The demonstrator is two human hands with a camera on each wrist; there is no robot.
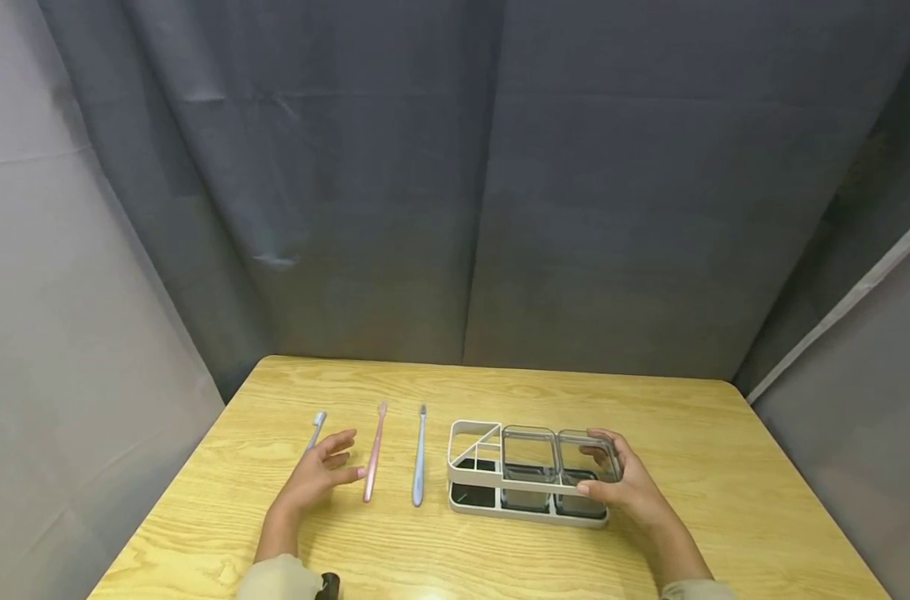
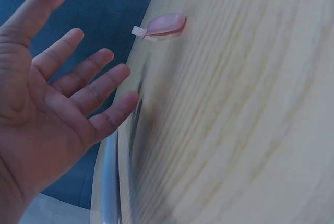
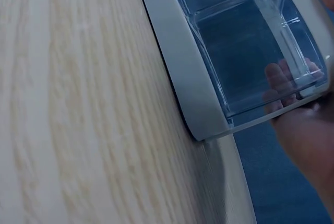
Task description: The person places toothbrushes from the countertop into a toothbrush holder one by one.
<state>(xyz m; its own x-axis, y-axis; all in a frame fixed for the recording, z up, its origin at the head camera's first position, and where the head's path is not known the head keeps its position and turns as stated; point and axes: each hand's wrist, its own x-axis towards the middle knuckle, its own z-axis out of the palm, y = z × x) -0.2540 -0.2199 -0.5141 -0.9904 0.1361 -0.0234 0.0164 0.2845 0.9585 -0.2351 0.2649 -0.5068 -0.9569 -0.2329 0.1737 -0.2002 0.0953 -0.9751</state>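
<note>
My right hand (image 1: 623,483) grips the right end of a white toothbrush holder (image 1: 532,485) with clear cups, thumb in front and fingers behind. Through the clear wall in the right wrist view, fingertips (image 3: 282,80) of that hand show. To the left, my left hand (image 1: 316,477) hovers with spread, relaxed fingers and holds nothing. Beneath it lies a light blue toothbrush (image 1: 317,423), its handle mostly hidden by the hand in the head view. Just right of the left thumb lies a pink toothbrush (image 1: 376,454). Another blue toothbrush (image 1: 419,458) lies between the pink one and the holder.
Everything rests on a wood-grain table (image 1: 500,558) with rounded back corners. A dark grey curtain (image 1: 462,208) hangs right behind its far edge. Lighter cloth (image 1: 65,333) hangs at the left side, and more cloth (image 1: 860,433) at the right.
</note>
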